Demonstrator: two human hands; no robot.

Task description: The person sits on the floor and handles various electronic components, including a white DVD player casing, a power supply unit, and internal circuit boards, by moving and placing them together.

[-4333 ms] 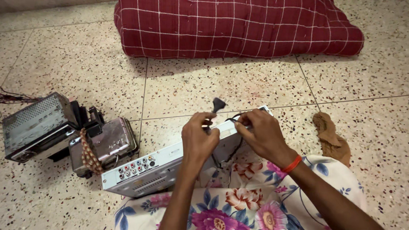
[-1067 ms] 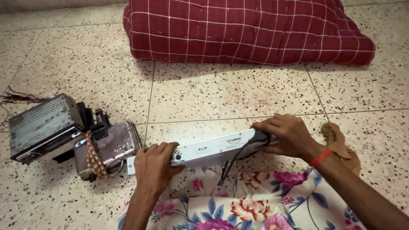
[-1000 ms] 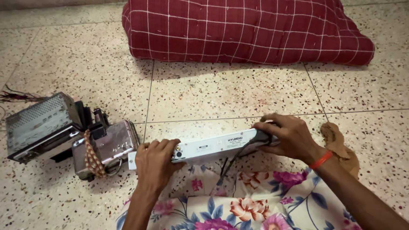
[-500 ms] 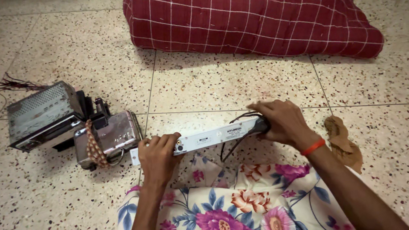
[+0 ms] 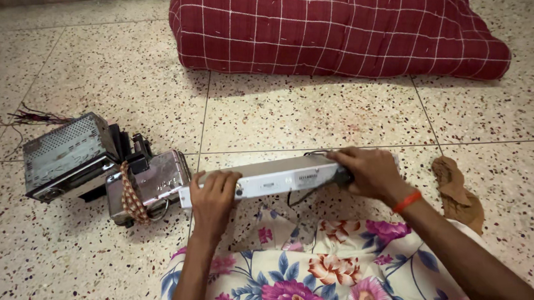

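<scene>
- Silver player (image 5: 280, 176), a long flat box, is held just above the floor (image 5: 314, 117), in front of the person's knees, narrow face turned up toward the camera.
- Left hand (image 5: 211, 195) grips the player's left end, fingers (image 5: 217, 182) curled over the top edge and clamped on the casing.
- Right hand (image 5: 368, 172) covers the right end, fingers wrapped shut on the casing and on the dark cord (image 5: 303, 195) bunched there.
- A loop of cord hangs below the player toward the floral cloth (image 5: 310, 269) over the lap; the plug is not visible.
- Judged from this, the cord looks gathered against the body and the player lifted in both hands; it is not set down anywhere yet.
- Two other units lie to the left on the floor: a car stereo (image 5: 66, 157) with loose wires behind it, and a metal box (image 5: 153, 183) bound with a patterned cord, just beside the player's left end.
- A brown rag (image 5: 458, 192) lies at right, near the right wrist; a red checked quilt (image 5: 340, 27) sits well beyond.
</scene>
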